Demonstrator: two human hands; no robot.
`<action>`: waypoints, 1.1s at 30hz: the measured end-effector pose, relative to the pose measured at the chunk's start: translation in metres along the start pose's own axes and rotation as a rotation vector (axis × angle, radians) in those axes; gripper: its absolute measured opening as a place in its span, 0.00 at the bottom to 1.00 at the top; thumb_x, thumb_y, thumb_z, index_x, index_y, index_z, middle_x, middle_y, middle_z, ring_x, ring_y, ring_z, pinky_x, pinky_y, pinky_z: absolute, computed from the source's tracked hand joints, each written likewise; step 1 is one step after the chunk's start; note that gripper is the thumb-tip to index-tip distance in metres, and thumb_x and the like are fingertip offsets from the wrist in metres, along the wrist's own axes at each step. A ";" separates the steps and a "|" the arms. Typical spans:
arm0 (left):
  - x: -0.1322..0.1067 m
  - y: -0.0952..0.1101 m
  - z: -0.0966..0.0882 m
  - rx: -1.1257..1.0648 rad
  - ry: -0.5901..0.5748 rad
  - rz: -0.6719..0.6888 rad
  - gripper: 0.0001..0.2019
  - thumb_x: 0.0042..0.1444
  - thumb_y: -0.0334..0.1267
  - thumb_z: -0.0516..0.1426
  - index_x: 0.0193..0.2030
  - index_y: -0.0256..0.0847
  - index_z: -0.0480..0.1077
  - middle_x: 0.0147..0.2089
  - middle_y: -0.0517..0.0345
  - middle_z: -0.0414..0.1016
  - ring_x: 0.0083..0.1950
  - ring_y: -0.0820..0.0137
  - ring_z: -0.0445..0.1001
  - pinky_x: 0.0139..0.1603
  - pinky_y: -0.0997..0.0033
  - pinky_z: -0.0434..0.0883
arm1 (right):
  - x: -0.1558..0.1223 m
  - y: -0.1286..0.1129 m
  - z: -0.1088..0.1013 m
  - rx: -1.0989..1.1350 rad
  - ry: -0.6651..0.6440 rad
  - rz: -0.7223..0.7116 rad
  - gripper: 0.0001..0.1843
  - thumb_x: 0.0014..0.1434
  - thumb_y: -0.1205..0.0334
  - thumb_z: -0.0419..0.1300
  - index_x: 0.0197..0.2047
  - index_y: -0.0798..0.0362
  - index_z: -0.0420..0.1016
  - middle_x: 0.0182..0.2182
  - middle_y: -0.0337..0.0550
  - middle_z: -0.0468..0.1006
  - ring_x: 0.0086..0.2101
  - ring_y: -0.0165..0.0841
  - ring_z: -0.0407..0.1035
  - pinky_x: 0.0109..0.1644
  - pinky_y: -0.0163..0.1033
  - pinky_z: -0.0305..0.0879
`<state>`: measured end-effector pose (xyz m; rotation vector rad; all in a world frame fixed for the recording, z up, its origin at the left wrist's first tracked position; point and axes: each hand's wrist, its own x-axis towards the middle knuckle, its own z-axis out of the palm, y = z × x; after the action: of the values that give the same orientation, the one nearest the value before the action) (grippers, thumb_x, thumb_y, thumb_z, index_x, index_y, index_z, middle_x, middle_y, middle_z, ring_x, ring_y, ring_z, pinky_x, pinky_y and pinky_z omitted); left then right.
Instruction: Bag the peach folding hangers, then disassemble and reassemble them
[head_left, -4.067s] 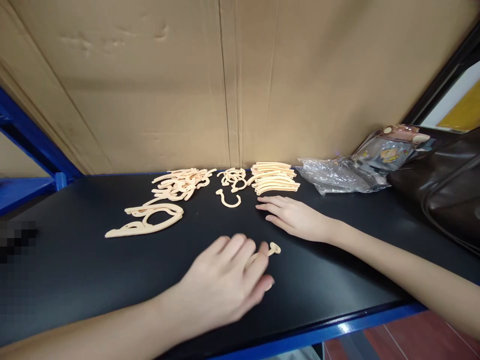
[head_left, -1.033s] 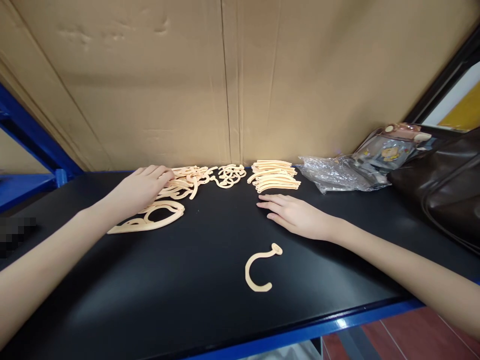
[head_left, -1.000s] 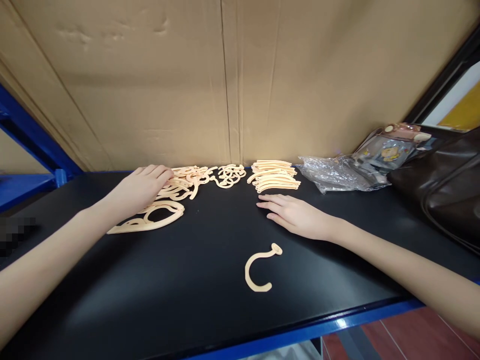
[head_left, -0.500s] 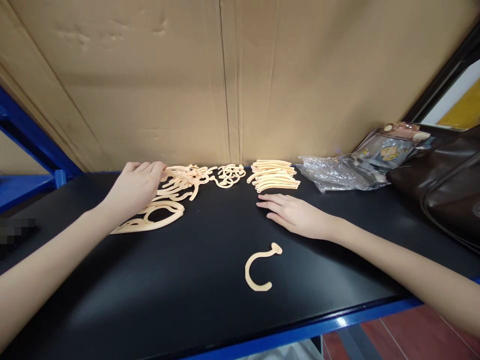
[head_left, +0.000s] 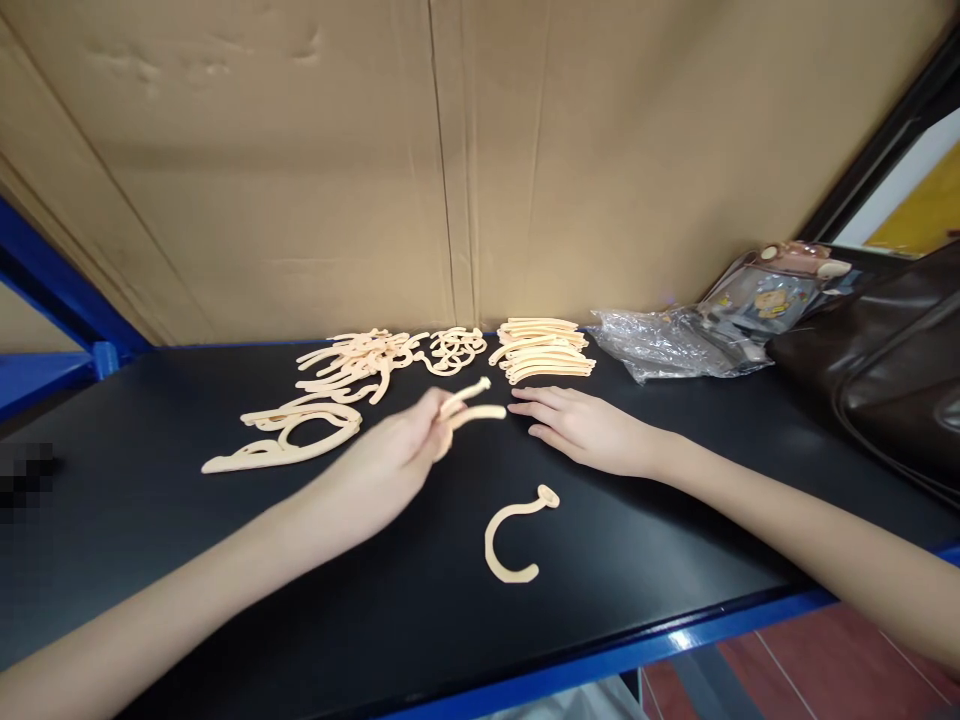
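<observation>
My left hand [head_left: 401, 445] is closed on a beige curved plastic piece [head_left: 480, 412], whose ends stick out past the fingers to the right. My grip hides the rest of that piece. Resting on the black tabletop, my right hand [head_left: 585, 425] has its fingers stretched out and holds nothing. Just behind its fingertips lies a stack of slim curved bars [head_left: 544, 350]. In front of both hands a single beige hook [head_left: 510, 540] lies flat, its round end toward the back right.
Along the cardboard wall [head_left: 300, 180] are a heap of curved pieces [head_left: 360, 360] and a pile of small hooks [head_left: 454, 350]. A larger looped piece [head_left: 300, 440] lies at left. Clear plastic bags [head_left: 675, 340] and a dark leather bag [head_left: 885, 350] are at right.
My left hand has moved right and toward me, away from the heap, and now has a curved piece in it. The right hand stays by the bars.
</observation>
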<state>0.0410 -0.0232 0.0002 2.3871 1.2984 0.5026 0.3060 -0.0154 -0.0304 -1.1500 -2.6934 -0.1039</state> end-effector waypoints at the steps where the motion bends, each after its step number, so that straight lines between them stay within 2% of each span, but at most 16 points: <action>1: -0.003 0.003 0.005 -0.091 -0.069 -0.001 0.13 0.66 0.46 0.41 0.44 0.45 0.62 0.35 0.60 0.73 0.34 0.67 0.73 0.34 0.71 0.69 | 0.000 0.000 0.000 -0.005 -0.006 0.001 0.23 0.70 0.59 0.44 0.62 0.57 0.66 0.63 0.54 0.65 0.60 0.43 0.62 0.64 0.52 0.60; 3: -0.006 0.006 0.010 -0.199 -0.161 -0.019 0.13 0.65 0.49 0.43 0.42 0.46 0.63 0.33 0.61 0.71 0.34 0.68 0.72 0.34 0.71 0.69 | 0.001 -0.001 -0.001 -0.004 -0.012 0.003 0.23 0.70 0.59 0.45 0.62 0.58 0.65 0.63 0.54 0.65 0.60 0.43 0.62 0.64 0.52 0.60; 5: -0.007 0.007 0.010 -0.246 -0.199 -0.033 0.12 0.63 0.49 0.45 0.43 0.46 0.63 0.34 0.62 0.70 0.34 0.68 0.71 0.33 0.71 0.69 | 0.001 -0.001 -0.002 0.001 -0.014 0.003 0.23 0.70 0.60 0.45 0.62 0.57 0.65 0.63 0.54 0.65 0.60 0.43 0.62 0.64 0.52 0.60; 10: -0.009 0.007 0.009 -0.206 -0.209 -0.010 0.12 0.58 0.43 0.52 0.49 0.49 0.63 0.35 0.61 0.73 0.35 0.66 0.74 0.35 0.69 0.72 | 0.000 -0.002 -0.002 0.003 -0.015 0.006 0.23 0.70 0.59 0.44 0.63 0.57 0.65 0.63 0.53 0.64 0.61 0.43 0.61 0.64 0.52 0.59; 12: -0.011 0.005 0.012 -0.167 -0.178 0.027 0.13 0.59 0.41 0.51 0.52 0.50 0.63 0.44 0.59 0.75 0.41 0.66 0.76 0.40 0.69 0.73 | 0.000 -0.001 -0.001 0.008 -0.013 0.001 0.23 0.70 0.59 0.44 0.62 0.57 0.65 0.63 0.53 0.65 0.61 0.43 0.61 0.64 0.52 0.59; 14: -0.014 0.002 0.016 -0.071 -0.132 0.081 0.14 0.62 0.40 0.49 0.55 0.50 0.63 0.54 0.58 0.72 0.47 0.67 0.76 0.45 0.68 0.74 | 0.001 0.002 0.000 0.037 0.011 -0.006 0.22 0.69 0.59 0.46 0.61 0.56 0.66 0.61 0.52 0.67 0.60 0.41 0.62 0.63 0.49 0.60; 17: -0.018 0.001 0.017 0.155 -0.072 0.196 0.15 0.64 0.39 0.46 0.56 0.47 0.63 0.56 0.55 0.71 0.50 0.64 0.74 0.48 0.64 0.73 | 0.004 0.015 0.002 0.049 0.141 0.039 0.19 0.68 0.60 0.50 0.58 0.55 0.69 0.58 0.50 0.69 0.58 0.39 0.63 0.63 0.46 0.60; 19: -0.020 0.003 0.016 0.258 -0.054 0.254 0.15 0.66 0.37 0.45 0.57 0.44 0.63 0.56 0.53 0.72 0.53 0.63 0.72 0.51 0.61 0.71 | 0.006 0.026 0.006 -0.014 0.255 0.127 0.17 0.66 0.61 0.51 0.55 0.55 0.70 0.57 0.50 0.70 0.58 0.41 0.63 0.62 0.48 0.60; 22: -0.024 0.009 0.015 0.292 -0.071 0.303 0.18 0.68 0.37 0.43 0.60 0.43 0.62 0.60 0.52 0.68 0.59 0.62 0.68 0.58 0.57 0.67 | 0.007 0.040 0.011 -0.129 0.338 0.276 0.16 0.65 0.62 0.53 0.54 0.55 0.69 0.56 0.52 0.72 0.55 0.45 0.65 0.58 0.52 0.62; 25: -0.029 0.014 0.017 0.270 -0.131 0.421 0.22 0.67 0.47 0.47 0.67 0.50 0.56 0.69 0.52 0.58 0.68 0.57 0.57 0.64 0.51 0.61 | 0.007 0.044 0.014 -0.168 0.344 0.340 0.15 0.64 0.62 0.54 0.52 0.55 0.70 0.50 0.52 0.76 0.52 0.46 0.68 0.55 0.52 0.62; 27: -0.032 0.016 0.018 0.272 -0.202 0.510 0.27 0.65 0.52 0.50 0.69 0.55 0.53 0.72 0.53 0.52 0.71 0.54 0.51 0.66 0.45 0.57 | 0.007 0.044 0.014 -0.174 0.343 0.347 0.14 0.63 0.63 0.54 0.51 0.55 0.71 0.47 0.51 0.77 0.50 0.46 0.68 0.55 0.52 0.62; 30: -0.031 0.014 0.018 0.272 -0.259 0.554 0.25 0.65 0.51 0.49 0.68 0.56 0.54 0.72 0.53 0.53 0.71 0.55 0.52 0.67 0.43 0.55 | 0.006 0.042 0.014 -0.181 0.341 0.363 0.14 0.63 0.64 0.54 0.51 0.55 0.71 0.47 0.53 0.75 0.50 0.47 0.67 0.54 0.52 0.62; 33: -0.025 0.009 0.017 0.252 -0.233 0.533 0.23 0.66 0.47 0.49 0.67 0.56 0.57 0.70 0.55 0.56 0.70 0.56 0.55 0.67 0.45 0.57 | 0.006 0.041 0.014 -0.170 0.327 0.373 0.13 0.62 0.65 0.55 0.49 0.55 0.73 0.46 0.53 0.75 0.48 0.48 0.68 0.51 0.53 0.63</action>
<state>0.0425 -0.0519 -0.0135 2.9047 0.6486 0.1938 0.3295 0.0197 -0.0431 -1.5145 -2.1832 -0.4267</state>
